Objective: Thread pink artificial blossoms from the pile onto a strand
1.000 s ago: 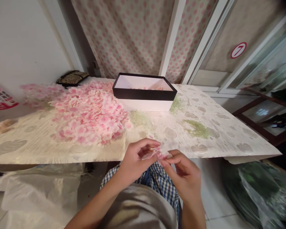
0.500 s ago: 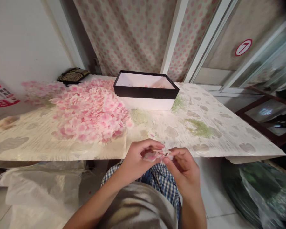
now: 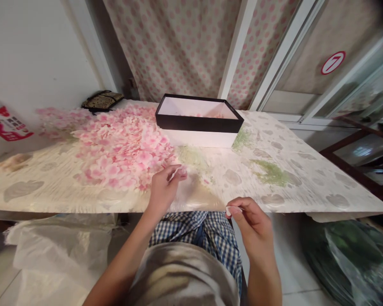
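Observation:
My left hand point(image 3: 164, 183) is closed in a pinch above the table, close to the right side of a big heap of pink artificial flowers point(image 3: 124, 148). Between its fingertips is a pale pink flower point(image 3: 181, 171), partly covered by the fingers. At the table's front edge, my right hand point(image 3: 253, 219) pinches a small white-and-pink flower petal point(image 3: 230, 210). Most of that piece is hidden by the thumb and fingers. Behind both hands stands a white box with a black rim point(image 3: 199, 124), with some pink flower pieces visible inside.
Thin green stems lie in a small bunch point(image 3: 271, 172) on the patterned tablecloth point(image 3: 309, 182), right of the box. A dark patterned pouch point(image 3: 102, 100) sits at the back left. White plastic sacking point(image 3: 60, 255) hangs below the table at left; a green bundle point(image 3: 344, 250) is at lower right.
My hands were together over my lap with pink flower pieces between them. They have parted: my left hand moved forward and left over the table, while my right hand stayed near the edge.

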A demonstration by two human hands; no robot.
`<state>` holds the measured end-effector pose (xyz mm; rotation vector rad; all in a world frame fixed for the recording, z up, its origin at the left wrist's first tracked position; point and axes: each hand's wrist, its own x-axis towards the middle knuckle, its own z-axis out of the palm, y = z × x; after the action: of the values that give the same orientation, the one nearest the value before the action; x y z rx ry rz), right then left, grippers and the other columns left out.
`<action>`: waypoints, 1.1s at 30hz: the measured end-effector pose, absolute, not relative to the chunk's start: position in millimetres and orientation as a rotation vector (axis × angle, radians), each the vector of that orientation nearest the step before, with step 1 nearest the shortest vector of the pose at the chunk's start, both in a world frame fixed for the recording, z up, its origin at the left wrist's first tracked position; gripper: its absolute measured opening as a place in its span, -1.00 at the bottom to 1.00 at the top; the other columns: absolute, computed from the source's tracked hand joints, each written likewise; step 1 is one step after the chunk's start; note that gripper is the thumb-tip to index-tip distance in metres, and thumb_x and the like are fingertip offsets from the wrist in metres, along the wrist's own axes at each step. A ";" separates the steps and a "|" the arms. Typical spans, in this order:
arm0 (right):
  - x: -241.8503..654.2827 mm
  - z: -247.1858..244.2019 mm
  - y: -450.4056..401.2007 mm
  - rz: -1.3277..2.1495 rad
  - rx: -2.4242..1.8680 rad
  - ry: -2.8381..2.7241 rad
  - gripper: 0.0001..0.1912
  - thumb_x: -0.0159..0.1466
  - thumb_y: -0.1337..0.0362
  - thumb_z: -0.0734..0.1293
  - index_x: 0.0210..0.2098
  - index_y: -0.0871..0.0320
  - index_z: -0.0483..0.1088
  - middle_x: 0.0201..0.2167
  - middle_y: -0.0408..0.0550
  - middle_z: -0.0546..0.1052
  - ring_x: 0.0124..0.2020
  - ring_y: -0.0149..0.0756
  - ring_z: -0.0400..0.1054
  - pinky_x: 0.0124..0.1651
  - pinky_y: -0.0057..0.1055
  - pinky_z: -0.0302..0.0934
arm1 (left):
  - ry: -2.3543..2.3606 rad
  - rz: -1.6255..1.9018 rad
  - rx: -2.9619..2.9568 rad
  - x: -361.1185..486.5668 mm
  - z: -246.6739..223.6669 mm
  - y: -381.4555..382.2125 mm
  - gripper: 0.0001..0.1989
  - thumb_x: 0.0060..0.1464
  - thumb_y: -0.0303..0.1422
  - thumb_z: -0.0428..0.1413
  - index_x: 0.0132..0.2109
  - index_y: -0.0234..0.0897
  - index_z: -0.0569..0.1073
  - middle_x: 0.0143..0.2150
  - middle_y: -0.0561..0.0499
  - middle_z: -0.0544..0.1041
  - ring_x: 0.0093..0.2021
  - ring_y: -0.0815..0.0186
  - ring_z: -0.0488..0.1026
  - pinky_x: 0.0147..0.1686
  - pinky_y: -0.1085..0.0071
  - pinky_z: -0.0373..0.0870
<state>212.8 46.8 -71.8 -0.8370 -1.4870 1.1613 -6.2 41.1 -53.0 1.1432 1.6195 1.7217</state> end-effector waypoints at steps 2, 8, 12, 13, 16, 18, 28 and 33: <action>212.3 -71.9 46.0 1.192 -0.854 -1.465 -0.99 0.23 0.29 0.38 -0.34 0.07 0.46 -0.50 -0.21 0.48 -0.46 -0.44 0.38 -0.36 -0.53 0.29 | 1.639 1.707 1.151 -12.9 -58.2 44.1 -0.76 0.05 -0.24 0.18 -0.23 -0.35 0.54 -0.23 -0.11 0.62 -0.23 0.14 0.60 -0.14 0.25 0.54; 208.5 -75.8 44.0 1.295 -0.908 -1.356 -0.89 0.19 0.27 0.42 -0.25 0.01 0.51 -0.42 -0.20 0.56 -0.39 -0.43 0.46 -0.27 -0.52 0.34 | 1.688 1.677 1.212 -16.2 -59.0 42.6 -0.74 0.11 -0.31 0.09 -0.11 -0.34 0.55 -0.03 -0.14 0.58 0.06 0.11 0.48 0.18 0.16 0.29; 207.1 -75.1 42.6 1.286 -0.890 -1.373 -0.93 0.20 0.28 0.41 -0.28 0.03 0.52 -0.43 -0.18 0.59 -0.40 -0.41 0.49 -0.28 -0.52 0.37 | 1.526 1.701 1.203 -8.6 -47.5 37.2 -0.72 0.14 -0.31 0.07 -0.03 -0.30 0.50 0.08 -0.12 0.52 0.17 0.12 0.39 0.24 0.17 0.21; 206.5 -73.8 41.4 1.288 -0.878 -1.374 -0.93 0.20 0.28 0.41 -0.29 0.03 0.52 -0.44 -0.18 0.59 -0.41 -0.41 0.49 -0.29 -0.52 0.38 | 1.400 1.721 1.152 -5.3 -43.8 35.4 -0.70 0.15 -0.32 0.07 0.01 -0.29 0.45 0.06 -0.12 0.53 0.14 0.12 0.42 0.22 0.15 0.23; 204.8 -69.4 36.4 1.296 -0.851 -1.359 -0.89 0.19 0.32 0.41 -0.27 0.02 0.51 -0.46 -0.19 0.60 -0.43 -0.40 0.49 -0.30 -0.52 0.39 | 0.942 1.715 0.953 6.6 -32.9 28.6 -0.69 0.13 -0.40 0.10 0.03 -0.29 0.34 -0.03 -0.15 0.59 0.07 0.08 0.48 0.20 0.04 0.22; 204.5 -67.2 32.5 1.261 -0.834 -1.395 -0.91 0.18 0.35 0.42 -0.32 0.03 0.53 -0.47 -0.18 0.60 -0.44 -0.40 0.49 -0.32 -0.52 0.39 | 0.718 1.634 0.884 14.6 -27.4 23.3 -0.72 0.09 -0.49 0.09 -0.01 -0.32 0.35 -0.04 -0.19 0.59 0.11 0.06 0.45 0.22 0.01 0.18; 198.2 -47.6 13.7 0.947 -0.512 -1.669 -0.65 0.19 0.61 0.29 -0.23 0.04 0.50 -0.28 -0.15 0.50 -0.25 -0.36 0.42 -0.23 -0.41 0.34 | 0.486 1.232 1.025 36.5 -28.7 3.2 -0.51 0.13 -0.53 0.03 0.20 -0.12 0.38 0.32 0.05 0.28 0.37 0.19 0.05 0.34 0.23 -0.08; 192.3 -44.7 12.1 0.684 -0.554 -1.715 -0.59 0.18 0.64 0.29 -0.17 0.03 0.51 -0.15 -0.11 0.38 -0.16 -0.38 0.35 -0.18 -0.43 0.31 | 0.438 1.085 0.962 44.4 -30.3 0.2 -0.36 0.03 -0.56 0.01 0.26 -0.05 0.30 0.38 0.12 0.15 0.35 0.11 0.09 0.22 0.27 0.16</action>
<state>192.3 12.1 -44.7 -0.5545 -1.7148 0.6844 44.4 0.2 -30.3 0.9617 0.4379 1.0851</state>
